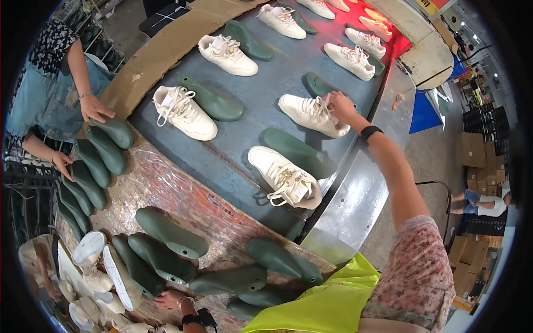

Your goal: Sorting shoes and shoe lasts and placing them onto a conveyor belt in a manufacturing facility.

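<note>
Right hand [340, 106] gripping white sneaker [312, 114] laces, left hand [168, 300] beside green lasts [166, 258]

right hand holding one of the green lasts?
No, the right hand grips the laces of a white lace-up sneaker on the blue-grey conveyor belt, not a last.

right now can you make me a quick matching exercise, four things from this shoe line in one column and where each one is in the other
Things:
1. right hand
2. left hand
3. co-worker's hand
4. yellow-green cloth

Places:
A. at the bottom edge, beside the green shoe forms on the table
B. on the laces of a white shoe on the grey belt
C. lower right, below the belt's metal edge
D. on top of a green shoe form at the left

Pairs: 1-B, 2-A, 3-D, 4-C
</note>
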A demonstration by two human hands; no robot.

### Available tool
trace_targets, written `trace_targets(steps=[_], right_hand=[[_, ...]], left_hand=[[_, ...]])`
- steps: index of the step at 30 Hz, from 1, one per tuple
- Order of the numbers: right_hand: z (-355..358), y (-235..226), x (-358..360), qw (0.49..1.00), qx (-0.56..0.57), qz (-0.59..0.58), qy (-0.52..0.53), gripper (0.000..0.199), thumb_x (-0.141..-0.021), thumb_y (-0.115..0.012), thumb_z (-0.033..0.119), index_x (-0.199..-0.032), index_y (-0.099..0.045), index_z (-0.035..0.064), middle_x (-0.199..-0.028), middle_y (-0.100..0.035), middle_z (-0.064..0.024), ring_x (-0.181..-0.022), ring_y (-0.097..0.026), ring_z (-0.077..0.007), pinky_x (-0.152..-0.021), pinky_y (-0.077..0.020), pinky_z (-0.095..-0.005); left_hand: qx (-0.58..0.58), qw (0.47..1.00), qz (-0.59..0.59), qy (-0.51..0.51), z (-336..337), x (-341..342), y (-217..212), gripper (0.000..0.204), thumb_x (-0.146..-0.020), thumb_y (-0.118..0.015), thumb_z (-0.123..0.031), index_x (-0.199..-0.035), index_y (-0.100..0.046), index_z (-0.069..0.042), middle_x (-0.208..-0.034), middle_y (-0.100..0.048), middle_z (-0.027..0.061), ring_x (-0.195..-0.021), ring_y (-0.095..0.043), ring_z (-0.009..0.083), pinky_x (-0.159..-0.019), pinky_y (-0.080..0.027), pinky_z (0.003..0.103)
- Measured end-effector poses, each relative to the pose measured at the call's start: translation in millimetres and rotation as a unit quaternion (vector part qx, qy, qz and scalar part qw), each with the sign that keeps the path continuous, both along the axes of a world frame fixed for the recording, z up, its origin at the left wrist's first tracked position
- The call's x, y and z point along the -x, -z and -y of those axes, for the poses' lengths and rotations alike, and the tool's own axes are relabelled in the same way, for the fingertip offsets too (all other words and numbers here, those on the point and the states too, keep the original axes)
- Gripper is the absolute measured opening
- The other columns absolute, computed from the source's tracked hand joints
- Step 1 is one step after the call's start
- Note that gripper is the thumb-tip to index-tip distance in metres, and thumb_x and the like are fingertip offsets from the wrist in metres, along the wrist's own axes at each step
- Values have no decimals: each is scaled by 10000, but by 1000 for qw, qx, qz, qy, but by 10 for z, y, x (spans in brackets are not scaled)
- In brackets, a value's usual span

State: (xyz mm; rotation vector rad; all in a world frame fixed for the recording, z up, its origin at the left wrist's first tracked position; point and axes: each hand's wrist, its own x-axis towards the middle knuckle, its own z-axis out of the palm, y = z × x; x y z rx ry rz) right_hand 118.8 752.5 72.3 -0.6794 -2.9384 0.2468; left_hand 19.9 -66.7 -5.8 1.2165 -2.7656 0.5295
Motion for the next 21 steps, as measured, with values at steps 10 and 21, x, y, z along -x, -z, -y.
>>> trace_targets(steps=[10, 21], right_hand=[[-34, -132, 229, 955, 5, 150, 258, 459, -733, -594, 177, -1186, -577, 246, -1102, -596, -120, -1053, -550, -324, -854, -486, -425], [1353, -275, -987, 990, 127, 41, 45, 390, -733, -524, 76, -1121, -564, 83, -1095, -554, -164, -1046, -528, -341, -867, -455, -417]], left_hand=[[47, 997, -52, 19, -110, 32, 123, 437, -893, -371, -287, -1237, -496, -47, -1305, -469, 121, -1235, -396, 247, -955, -352, 410], [-17, 996, -77, 46, -314, 82, 202, 399, -853, -422, -226, -1163, -530, 1, -1246, -493, 176, -1168, -440, 281, -931, -376, 404]])
